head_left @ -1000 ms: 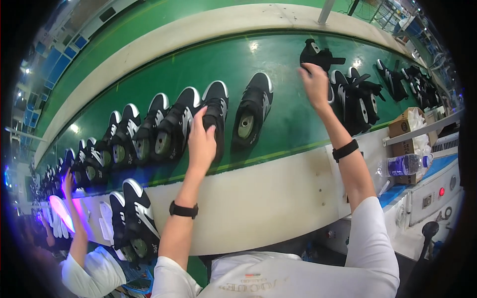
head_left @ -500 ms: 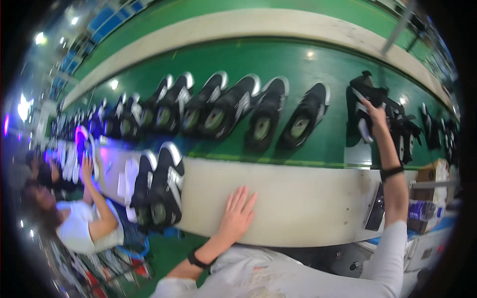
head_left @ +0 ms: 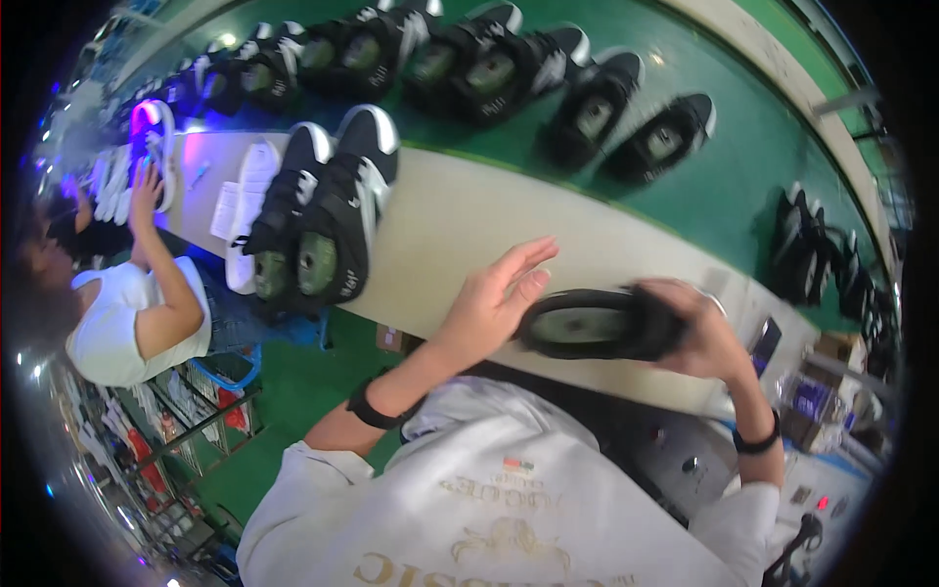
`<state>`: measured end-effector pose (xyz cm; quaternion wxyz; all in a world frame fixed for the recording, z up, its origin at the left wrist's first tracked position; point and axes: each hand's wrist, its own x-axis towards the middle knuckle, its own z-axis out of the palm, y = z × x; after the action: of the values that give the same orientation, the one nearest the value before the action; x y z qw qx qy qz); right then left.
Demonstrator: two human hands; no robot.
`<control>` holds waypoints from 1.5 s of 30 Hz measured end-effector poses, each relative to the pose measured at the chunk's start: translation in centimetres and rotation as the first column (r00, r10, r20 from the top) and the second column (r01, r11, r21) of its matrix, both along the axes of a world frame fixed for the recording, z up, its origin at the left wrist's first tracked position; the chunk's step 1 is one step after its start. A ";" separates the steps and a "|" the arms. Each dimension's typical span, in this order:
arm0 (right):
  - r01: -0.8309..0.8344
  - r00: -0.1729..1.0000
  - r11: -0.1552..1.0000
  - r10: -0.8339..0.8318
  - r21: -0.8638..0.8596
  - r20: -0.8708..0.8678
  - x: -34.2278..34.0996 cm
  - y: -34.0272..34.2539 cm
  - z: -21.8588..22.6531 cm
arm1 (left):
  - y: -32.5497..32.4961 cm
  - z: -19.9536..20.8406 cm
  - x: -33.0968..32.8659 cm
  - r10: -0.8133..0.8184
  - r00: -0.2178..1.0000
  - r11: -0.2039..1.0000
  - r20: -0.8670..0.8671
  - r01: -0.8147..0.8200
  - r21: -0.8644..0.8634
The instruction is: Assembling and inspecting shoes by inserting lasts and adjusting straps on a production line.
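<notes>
**Holding one black shoe over the bench edge**

Gripping a black low-cut shoe with a dark oval opening (head_left: 599, 323), the right hand (head_left: 702, 338) wraps its fingers over the heel end; the shoe lies on its side, opening toward the camera, above the near edge of the cream-coloured workbench (head_left: 460, 220). The left hand (head_left: 494, 298) is spread flat, fingers straight and slightly apart, palm against the shoe's toe end, grasping nothing. Each wrist carries a black band.

The shoe looks matte black throughout, with a greyish-green insole showing inside the opening.

Counts: one shoe in hand. Two black-and-white sneakers (head_left: 323, 220) stand together on the bench to the left, soles away from the person. On the green conveyor belt (head_left: 724, 186) beyond, about six black shoes lie in a row with clear outlines; more toward the far left blur together, count uncertain. A dark cluster of shoes (head_left: 817, 259) sits at the belt's right, number unclear.

Another person in a white top (head_left: 122, 323) works at the left, one hand raised to the bench.
</notes>
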<state>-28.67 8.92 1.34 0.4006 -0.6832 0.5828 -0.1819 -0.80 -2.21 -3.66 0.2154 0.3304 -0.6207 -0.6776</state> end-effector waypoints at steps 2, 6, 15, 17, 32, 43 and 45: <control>-0.171 0.985 0.978 0.169 -0.117 -0.025 2.4 -1.0 -1.4 | 0.5 -0.8 0.5 -0.241 0.970 0.967 -0.006 0.241 0.088; -0.121 0.992 0.986 0.124 -0.116 0.021 3.3 -1.0 -0.7 | 0.1 -1.9 0.8 -0.402 0.912 0.914 -0.083 0.405 0.019; -0.222 0.964 0.960 0.242 -0.171 0.110 3.4 -1.4 -0.3 | -3.1 -3.8 -0.8 -0.188 0.937 0.559 0.294 0.348 -0.753; -0.227 0.953 0.967 0.244 -0.113 0.179 3.0 -2.1 -1.1 | -4.6 -3.3 -1.7 -0.269 0.893 0.620 0.360 0.447 -0.644; 0.350 0.741 0.937 -0.284 0.012 0.608 5.8 -4.8 -3.2 | -0.6 1.5 2.0 -0.458 0.883 0.538 0.106 0.370 -0.757; 0.316 0.469 0.931 -0.322 0.184 0.823 10.7 -4.2 -4.8 | 2.7 0.6 -0.8 -0.163 0.953 0.588 0.257 0.303 -0.750; 0.246 0.197 0.885 -0.445 0.395 0.874 9.0 -4.0 -5.5 | 1.3 0.2 -0.6 -0.096 0.976 0.557 0.193 0.214 -0.802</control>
<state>-19.62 4.89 -4.19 0.6701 -0.2531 0.3795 -0.5856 -1.36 -0.94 -3.49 0.2431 0.1797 -0.9023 -0.3075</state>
